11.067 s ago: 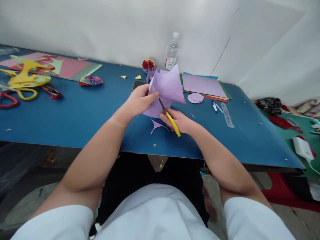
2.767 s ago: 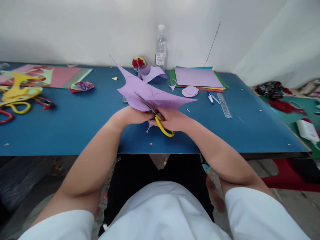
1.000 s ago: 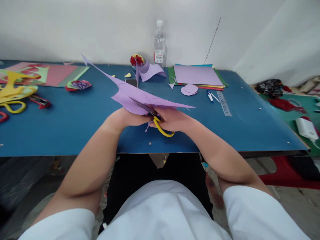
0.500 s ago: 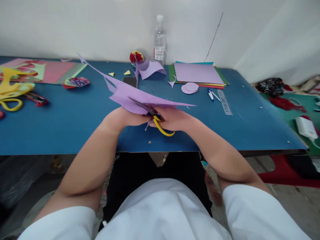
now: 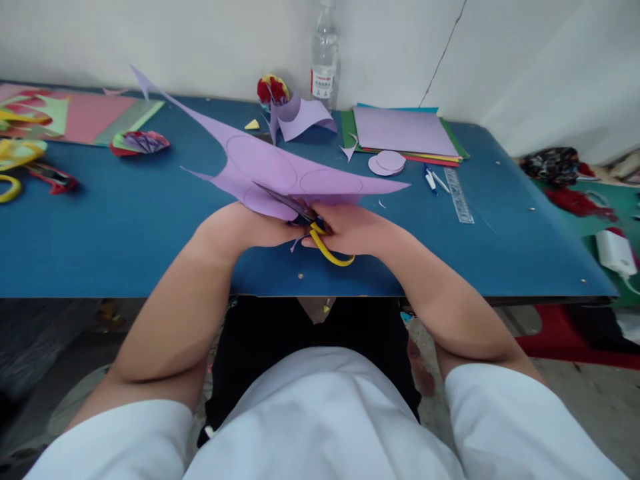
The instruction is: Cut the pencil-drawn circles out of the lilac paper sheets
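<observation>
My right hand (image 5: 345, 227) is closed on scissors (image 5: 331, 253) with yellow handles and dark blades pointing up to the left. Their blades lie across a sheet of purple paper (image 5: 260, 163) that bears drawn circle outlines and has ragged, cut edges. Beneath the sheet's lower edge, my left hand (image 5: 263, 225) grips the paper; its fingertips are partly hidden under it and by the scissors. Both hands are held close together above the table's front part. A thin purple strip (image 5: 295, 244) dangles just below them.
On the blue table (image 5: 150, 233) lie cut purple circles (image 5: 387, 163), stacked coloured paper (image 5: 405, 130), a pen (image 5: 431, 180), a clear ruler (image 5: 459, 195) and a folded paper flower (image 5: 140, 143). A water bottle (image 5: 324, 63) stands by the wall. Yellow paper scraps (image 5: 20, 153) sit at left.
The purple sheet has tilted so more of its face and its drawn circles show. The whole view has shifted slightly. Both hands keep their hold, with the scissors still at the paper.
</observation>
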`<state>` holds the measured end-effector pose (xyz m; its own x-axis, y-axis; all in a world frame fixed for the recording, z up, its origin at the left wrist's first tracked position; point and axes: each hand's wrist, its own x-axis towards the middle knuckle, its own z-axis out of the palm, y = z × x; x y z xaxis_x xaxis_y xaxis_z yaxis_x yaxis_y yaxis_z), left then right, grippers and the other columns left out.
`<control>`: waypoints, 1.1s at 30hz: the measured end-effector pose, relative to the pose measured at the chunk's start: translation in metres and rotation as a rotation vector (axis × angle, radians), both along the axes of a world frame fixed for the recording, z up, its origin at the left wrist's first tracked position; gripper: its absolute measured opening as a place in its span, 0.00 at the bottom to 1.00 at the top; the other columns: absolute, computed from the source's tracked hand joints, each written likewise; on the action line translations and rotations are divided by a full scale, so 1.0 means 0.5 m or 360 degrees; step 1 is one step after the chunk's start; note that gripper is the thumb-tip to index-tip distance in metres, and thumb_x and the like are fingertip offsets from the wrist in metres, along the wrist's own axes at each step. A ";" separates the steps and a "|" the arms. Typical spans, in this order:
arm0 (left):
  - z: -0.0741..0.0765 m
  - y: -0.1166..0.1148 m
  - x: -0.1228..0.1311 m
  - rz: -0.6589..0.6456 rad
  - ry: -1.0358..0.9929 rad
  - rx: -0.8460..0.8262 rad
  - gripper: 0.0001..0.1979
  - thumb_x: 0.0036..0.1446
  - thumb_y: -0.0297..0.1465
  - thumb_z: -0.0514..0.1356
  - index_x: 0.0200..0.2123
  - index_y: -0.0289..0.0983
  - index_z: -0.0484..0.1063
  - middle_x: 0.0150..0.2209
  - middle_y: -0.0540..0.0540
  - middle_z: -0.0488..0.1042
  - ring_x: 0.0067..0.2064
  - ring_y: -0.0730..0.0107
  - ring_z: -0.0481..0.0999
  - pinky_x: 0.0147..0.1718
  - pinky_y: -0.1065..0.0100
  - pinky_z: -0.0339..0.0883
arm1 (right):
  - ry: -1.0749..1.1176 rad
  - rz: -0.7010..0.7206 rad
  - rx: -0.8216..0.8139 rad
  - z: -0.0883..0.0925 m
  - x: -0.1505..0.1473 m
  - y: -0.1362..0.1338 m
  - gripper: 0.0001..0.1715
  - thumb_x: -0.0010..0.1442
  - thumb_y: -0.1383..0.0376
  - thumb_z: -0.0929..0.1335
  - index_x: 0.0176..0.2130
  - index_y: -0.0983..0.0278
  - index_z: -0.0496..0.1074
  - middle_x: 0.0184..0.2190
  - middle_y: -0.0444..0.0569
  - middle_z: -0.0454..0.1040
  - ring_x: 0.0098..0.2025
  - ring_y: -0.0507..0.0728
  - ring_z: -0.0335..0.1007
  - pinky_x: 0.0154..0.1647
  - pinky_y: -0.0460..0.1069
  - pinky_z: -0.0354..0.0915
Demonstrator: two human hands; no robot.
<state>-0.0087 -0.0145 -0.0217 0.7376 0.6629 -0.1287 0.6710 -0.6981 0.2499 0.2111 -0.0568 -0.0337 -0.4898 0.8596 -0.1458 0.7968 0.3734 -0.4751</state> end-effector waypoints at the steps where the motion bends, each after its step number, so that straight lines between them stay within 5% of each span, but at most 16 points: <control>1: 0.002 -0.002 0.001 0.0006 0.0030 0.0021 0.21 0.75 0.39 0.57 0.61 0.36 0.82 0.71 0.37 0.80 0.74 0.44 0.74 0.77 0.46 0.65 | -0.0028 -0.0025 -0.0039 0.004 -0.002 -0.001 0.25 0.73 0.54 0.77 0.61 0.64 0.73 0.51 0.59 0.85 0.46 0.66 0.82 0.42 0.54 0.68; 8: 0.018 -0.011 0.015 -0.0025 0.0139 -0.0023 0.20 0.75 0.36 0.58 0.60 0.32 0.81 0.58 0.36 0.86 0.62 0.48 0.82 0.71 0.51 0.71 | -0.0164 -0.0085 -0.0095 0.027 -0.007 -0.013 0.25 0.73 0.52 0.77 0.59 0.62 0.73 0.45 0.56 0.86 0.43 0.67 0.81 0.40 0.53 0.63; 12: 0.012 -0.012 0.011 -0.0063 0.0138 0.0135 0.18 0.76 0.37 0.57 0.53 0.33 0.82 0.49 0.40 0.87 0.57 0.50 0.82 0.69 0.51 0.72 | -0.0181 -0.0067 -0.0080 0.021 -0.003 -0.012 0.24 0.72 0.51 0.76 0.58 0.61 0.73 0.45 0.56 0.85 0.43 0.66 0.81 0.38 0.53 0.61; 18: 0.012 -0.010 0.015 -0.0097 0.0173 0.0168 0.17 0.75 0.37 0.56 0.48 0.35 0.84 0.50 0.39 0.88 0.57 0.49 0.83 0.63 0.53 0.74 | -0.0159 -0.0067 -0.0056 0.013 -0.001 -0.009 0.23 0.72 0.50 0.77 0.55 0.60 0.73 0.43 0.55 0.85 0.41 0.66 0.80 0.37 0.53 0.62; 23: 0.007 0.001 0.021 0.0008 0.0248 0.0122 0.16 0.72 0.37 0.57 0.40 0.34 0.83 0.39 0.38 0.86 0.45 0.51 0.83 0.51 0.54 0.75 | -0.0058 -0.0062 0.0003 0.003 0.005 -0.001 0.22 0.72 0.49 0.76 0.53 0.60 0.73 0.43 0.54 0.85 0.42 0.65 0.80 0.38 0.53 0.64; 33: -0.029 0.047 0.010 -0.0109 -0.0091 0.0226 0.15 0.68 0.35 0.54 0.41 0.37 0.81 0.44 0.36 0.86 0.50 0.48 0.86 0.52 0.54 0.77 | 0.0180 -0.0077 0.0048 -0.015 0.009 0.014 0.22 0.71 0.53 0.76 0.56 0.62 0.73 0.41 0.51 0.82 0.39 0.61 0.76 0.39 0.52 0.63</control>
<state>-0.0039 0.0089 -0.0360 0.7851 0.6193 0.0061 0.6081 -0.7727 0.1820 0.2157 -0.0499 -0.0410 -0.4596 0.8857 -0.0657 0.7562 0.3514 -0.5519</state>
